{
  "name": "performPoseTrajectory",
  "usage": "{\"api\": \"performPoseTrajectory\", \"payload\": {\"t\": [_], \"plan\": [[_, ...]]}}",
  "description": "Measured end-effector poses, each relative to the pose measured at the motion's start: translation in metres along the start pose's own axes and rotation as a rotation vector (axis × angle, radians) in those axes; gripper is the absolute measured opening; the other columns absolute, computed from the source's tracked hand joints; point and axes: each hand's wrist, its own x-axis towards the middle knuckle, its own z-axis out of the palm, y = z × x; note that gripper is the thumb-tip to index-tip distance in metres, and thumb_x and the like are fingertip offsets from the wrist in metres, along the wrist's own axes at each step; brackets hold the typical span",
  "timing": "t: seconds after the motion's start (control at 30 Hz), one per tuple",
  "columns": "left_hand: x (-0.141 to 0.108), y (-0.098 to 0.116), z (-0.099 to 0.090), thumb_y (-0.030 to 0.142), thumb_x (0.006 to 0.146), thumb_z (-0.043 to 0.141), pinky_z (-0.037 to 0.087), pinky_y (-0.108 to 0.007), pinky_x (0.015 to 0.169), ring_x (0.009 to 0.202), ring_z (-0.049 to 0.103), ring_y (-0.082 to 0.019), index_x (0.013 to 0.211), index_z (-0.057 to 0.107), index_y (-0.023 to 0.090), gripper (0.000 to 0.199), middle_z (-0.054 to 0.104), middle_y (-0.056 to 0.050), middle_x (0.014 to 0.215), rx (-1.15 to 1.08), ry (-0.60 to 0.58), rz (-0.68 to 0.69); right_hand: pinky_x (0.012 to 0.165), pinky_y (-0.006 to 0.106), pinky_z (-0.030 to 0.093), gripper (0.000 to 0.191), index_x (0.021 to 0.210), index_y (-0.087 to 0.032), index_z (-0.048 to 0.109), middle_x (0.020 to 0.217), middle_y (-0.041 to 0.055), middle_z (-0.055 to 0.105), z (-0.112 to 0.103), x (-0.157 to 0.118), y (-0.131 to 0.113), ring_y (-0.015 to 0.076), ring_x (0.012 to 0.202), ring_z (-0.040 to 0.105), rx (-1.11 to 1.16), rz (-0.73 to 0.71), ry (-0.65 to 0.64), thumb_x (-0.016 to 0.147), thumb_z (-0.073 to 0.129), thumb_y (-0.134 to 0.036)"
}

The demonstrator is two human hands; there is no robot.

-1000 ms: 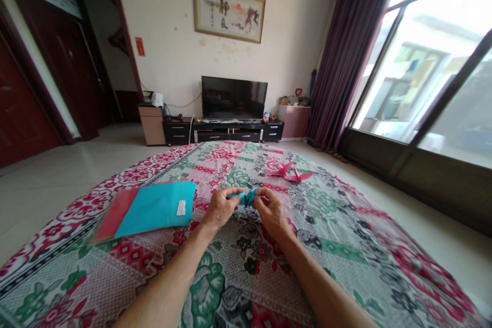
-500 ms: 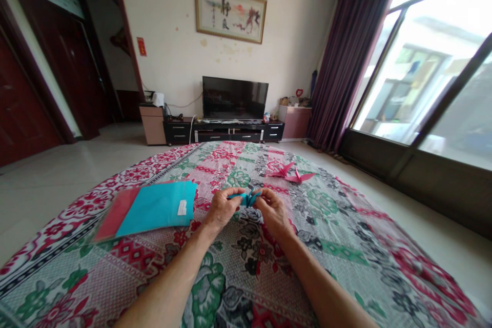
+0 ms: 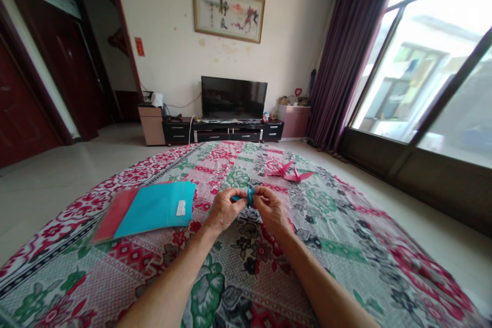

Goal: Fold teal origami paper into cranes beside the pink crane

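Note:
Between my two hands, just above the table, is a small piece of folded blue paper (image 3: 250,197). My left hand (image 3: 226,210) pinches its left end between thumb and forefinger. On the other side, my right hand (image 3: 271,210) grips the right part with its fingertips. Narrow blue flaps stand up and down in the gap between the hands; the rest is covered by fingers. Beyond my right hand lie two pink folded paper cranes (image 3: 295,173). To the left rests a clear packet of blue and red paper sheets (image 3: 151,209) with a white label.
A patterned cloth (image 3: 323,246) covers the round table. Past its far edge stand a television (image 3: 234,98) and a low black cabinet (image 3: 179,132). A purple curtain (image 3: 334,56) and large window are at the right, a doorway at the left.
My hands have drawn slightly closer together around the blue paper. Its flaps now stand more upright between my fingertips. The cranes and packet stay where they were.

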Motion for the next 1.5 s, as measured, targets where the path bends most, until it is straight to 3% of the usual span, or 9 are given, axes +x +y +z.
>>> {"api": "performPoseTrajectory", "payload": {"t": [0.13,0.37,0.63,0.8,0.93,1.03,1.23,1.37,1.5], "plan": [[0.000,-0.002,0.002,0.025,0.065,0.061,0.041,-0.021,0.053,0.059,0.056,-0.013,0.077,0.069,0.018,0.015,0.062,0.001,0.062,0.030,0.004,0.028,0.056,0.023,0.041,0.021,0.084,-0.017,0.060,0.067,-0.0012,0.058,0.001,-0.001,-0.002,0.0103,0.059,0.050,-0.017,-0.029,-0.049,0.069,0.057,-0.032],[0.000,-0.005,0.003,0.020,0.066,0.059,0.044,-0.020,0.060,0.066,0.058,-0.012,0.077,0.068,0.019,0.015,0.063,-0.001,0.076,0.082,0.042,0.116,0.062,0.024,0.045,0.014,0.073,-0.018,0.057,0.065,-0.0025,0.056,0.001,0.000,-0.001,0.0107,0.061,0.051,0.065,0.009,-0.046,0.065,0.060,-0.028],[0.002,-0.006,0.003,0.022,0.063,0.060,0.041,-0.020,0.053,0.059,0.056,-0.013,0.078,0.069,0.018,0.018,0.064,0.000,0.066,0.077,0.092,-0.014,0.068,0.027,0.047,0.014,0.073,-0.017,0.057,0.067,-0.0021,0.058,0.006,-0.003,-0.004,0.0115,0.064,0.055,0.168,0.133,0.014,0.062,0.061,-0.026],[0.002,-0.005,0.003,0.023,0.063,0.058,0.038,-0.019,0.052,0.057,0.054,-0.012,0.075,0.069,0.016,0.018,0.060,0.002,0.059,0.127,0.102,-0.059,0.059,0.023,0.046,0.017,0.073,-0.018,0.057,0.065,-0.0028,0.057,0.007,-0.001,0.001,0.0105,0.059,0.053,0.171,0.172,0.085,0.061,0.061,-0.029],[0.002,-0.006,0.003,0.023,0.063,0.059,0.038,-0.018,0.053,0.058,0.053,-0.011,0.072,0.068,0.015,0.015,0.060,0.002,0.061,0.154,0.088,-0.067,0.052,0.021,0.042,0.028,0.087,-0.018,0.056,0.066,-0.0042,0.056,0.004,0.003,0.013,0.0094,0.054,0.049,0.113,0.127,0.133,0.059,0.058,-0.025],[0.002,-0.007,0.004,0.021,0.063,0.060,0.039,-0.019,0.055,0.060,0.053,-0.011,0.071,0.068,0.015,0.012,0.061,0.001,0.064,0.192,0.086,-0.036,0.049,0.020,0.037,0.029,0.089,-0.019,0.055,0.065,-0.0049,0.055,0.000,0.004,0.018,0.0083,0.051,0.046,0.017,0.070,0.103,0.060,0.054,-0.022],[0.001,-0.012,0.004,0.014,0.065,0.060,0.042,-0.020,0.065,0.069,0.057,-0.012,0.074,0.068,0.017,0.012,0.064,0.000,0.074,0.258,0.106,0.102,0.046,0.018,0.029,0.017,0.076,-0.017,0.055,0.055,-0.0068,0.048,-0.001,0.000,0.009,0.0067,0.048,0.039,-0.019,0.081,0.020,0.060,0.056,-0.022],[0.000,-0.013,0.004,0.013,0.065,0.060,0.043,-0.021,0.067,0.070,0.057,-0.011,0.074,0.068,0.017,0.012,0.065,0.000,0.075,0.264,0.101,0.121,0.049,0.019,0.034,0.015,0.071,-0.017,0.056,0.055,-0.0055,0.047,0.000,0.000,0.003,0.0079,0.051,0.041,-0.031,0.118,0.036,0.065,0.057,-0.030],[0.000,-0.013,0.004,0.013,0.065,0.060,0.043,-0.021,0.067,0.070,0.057,-0.012,0.074,0.068,0.017,0.013,0.065,0.000,0.075,0.275,0.105,0.123,0.051,0.020,0.039,0.023,0.079,-0.017,0.057,0.060,-0.0042,0.051,0.000,0.003,0.009,0.0088,0.052,0.045,0.021,0.167,0.089,0.062,0.059,-0.032]]}}
